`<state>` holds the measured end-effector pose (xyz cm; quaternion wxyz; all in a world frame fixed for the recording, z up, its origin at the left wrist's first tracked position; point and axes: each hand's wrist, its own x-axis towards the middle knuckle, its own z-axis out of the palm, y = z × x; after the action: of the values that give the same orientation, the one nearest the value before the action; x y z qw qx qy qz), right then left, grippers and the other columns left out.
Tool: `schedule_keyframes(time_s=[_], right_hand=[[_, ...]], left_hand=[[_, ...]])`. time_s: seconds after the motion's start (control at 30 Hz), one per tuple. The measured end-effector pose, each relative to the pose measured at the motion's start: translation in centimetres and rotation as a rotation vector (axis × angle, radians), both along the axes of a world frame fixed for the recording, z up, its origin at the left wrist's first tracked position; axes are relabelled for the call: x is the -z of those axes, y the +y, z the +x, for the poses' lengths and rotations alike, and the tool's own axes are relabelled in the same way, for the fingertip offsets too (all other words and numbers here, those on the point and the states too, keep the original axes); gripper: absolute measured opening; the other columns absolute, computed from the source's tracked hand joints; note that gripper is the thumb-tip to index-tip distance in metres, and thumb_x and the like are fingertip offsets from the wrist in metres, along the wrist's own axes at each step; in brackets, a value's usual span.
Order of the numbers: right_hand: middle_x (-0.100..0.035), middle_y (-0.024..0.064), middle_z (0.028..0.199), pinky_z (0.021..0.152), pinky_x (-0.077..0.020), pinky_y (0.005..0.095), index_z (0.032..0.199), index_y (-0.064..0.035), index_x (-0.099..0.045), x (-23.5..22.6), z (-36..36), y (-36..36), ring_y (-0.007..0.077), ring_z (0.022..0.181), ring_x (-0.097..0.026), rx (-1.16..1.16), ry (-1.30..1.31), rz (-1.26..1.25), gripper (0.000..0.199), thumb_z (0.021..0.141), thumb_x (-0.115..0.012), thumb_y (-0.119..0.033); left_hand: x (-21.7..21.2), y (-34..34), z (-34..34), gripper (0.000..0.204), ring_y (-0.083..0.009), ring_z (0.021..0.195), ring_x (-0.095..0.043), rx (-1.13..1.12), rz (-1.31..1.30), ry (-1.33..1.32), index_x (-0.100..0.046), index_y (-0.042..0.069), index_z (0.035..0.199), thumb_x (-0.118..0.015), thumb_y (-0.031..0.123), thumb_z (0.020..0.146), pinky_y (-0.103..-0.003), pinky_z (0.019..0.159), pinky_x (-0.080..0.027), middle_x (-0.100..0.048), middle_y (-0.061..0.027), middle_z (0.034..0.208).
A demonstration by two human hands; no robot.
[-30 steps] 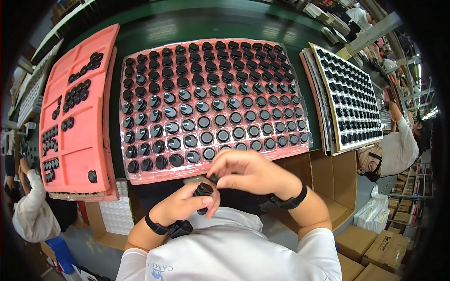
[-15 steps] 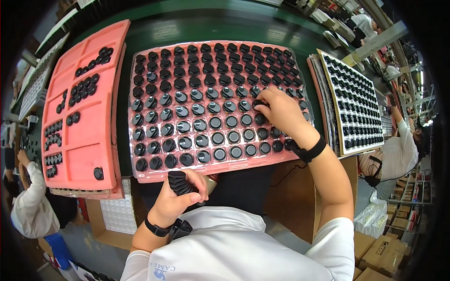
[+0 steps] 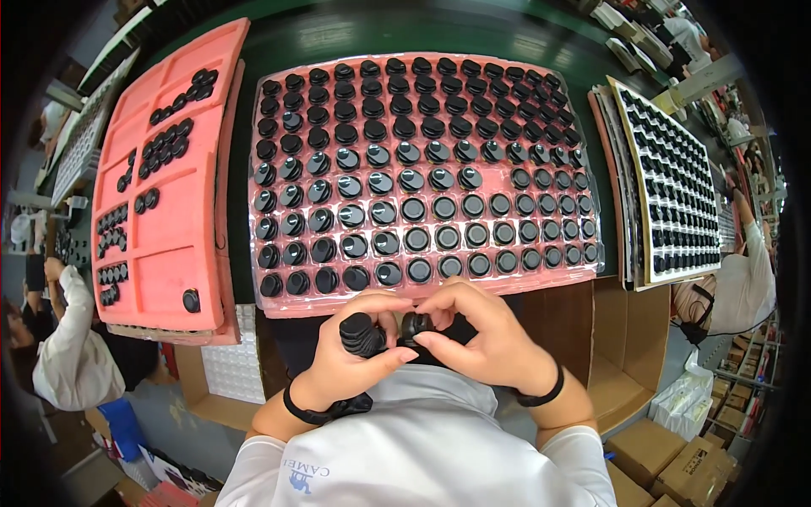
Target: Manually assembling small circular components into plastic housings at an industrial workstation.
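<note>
**Both hands on black caps at the tray's near edge**

Your left hand point(image 3: 355, 355) is closed around a short stack of black caps point(image 3: 361, 334), fingers curled under it and thumb across the front. Your right hand point(image 3: 481, 338) meets it just to the right, pinching a single cap point(image 3: 416, 325) between thumb and fingertips. The two hands touch at the fingers, held close to your chest, just below the near rim of the pink tray point(image 3: 422, 296).

That tray lies straight ahead on the green table point(image 3: 507, 34), and nearly every pocket in it holds a round black cap. The caps in the far rows look solid and domed; those in the near rows and toward the right show a hollow ring face.

To your left, a second pink tray point(image 3: 169, 253) sits tilted, mostly bare, with small clusters of caps near its top and along its left side, and one lone cap point(image 3: 192, 299) near its lower right corner. To your right, a stack of pale trays point(image 3: 667, 194) filled with small black parts stands beside the main tray.

Each of your wrists wears a black band. An open cardboard box point(image 3: 625, 355) sits below the table at your right. Other people in white sleeves work at both sides.
</note>
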<state>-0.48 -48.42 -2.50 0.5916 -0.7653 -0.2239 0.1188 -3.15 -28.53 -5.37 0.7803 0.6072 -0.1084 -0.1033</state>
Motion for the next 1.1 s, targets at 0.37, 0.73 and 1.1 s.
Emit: schedule_keyframes(time_s=[0.37,0.73,1.1], right_hand=[[-0.057,0.0062,0.087,0.07,-0.0451,0.0265,0.103,-0.0003,-0.058,0.8,-0.8,0.6,0.0148,0.076,-0.055,-0.005,0.174,0.275,0.024,0.081,-0.065,-0.005],[-0.056,0.005,0.087,0.072,-0.0423,0.0259,0.108,0.0032,-0.056,3.2,-0.8,1.4,0.0134,0.076,-0.053,0.029,0.837,1.051,0.025,0.09,-0.057,-0.014],[-0.054,0.0028,0.08,0.062,-0.039,0.0248,0.104,-0.0015,-0.058,1.7,0.4,2.5,0.0118,0.067,-0.046,0.088,-0.365,0.13,0.022,0.087,-0.061,-0.015]], left_hand=[[0.5,0.1,-0.3,0.038,-0.0098,0.073,-0.053,0.029,-0.092,0.074,-0.055,-0.002,0.109,-0.073,0.007,0.076,-0.024,0.065,-0.045,-0.059,-0.0106,0.105],[0.9,0.2,0.2,0.04,-0.0104,0.07,-0.055,0.038,-0.311,0.224,-0.054,-0.003,0.105,-0.07,0.026,0.081,-0.023,0.06,-0.047,-0.061,-0.0093,0.09],[0.3,0.0,-0.4,0.037,-0.0119,0.085,-0.057,-0.081,-0.124,0.177,-0.054,-0.003,0.105,-0.071,0.017,0.078,-0.026,0.077,-0.047,-0.061,-0.008,0.095]])
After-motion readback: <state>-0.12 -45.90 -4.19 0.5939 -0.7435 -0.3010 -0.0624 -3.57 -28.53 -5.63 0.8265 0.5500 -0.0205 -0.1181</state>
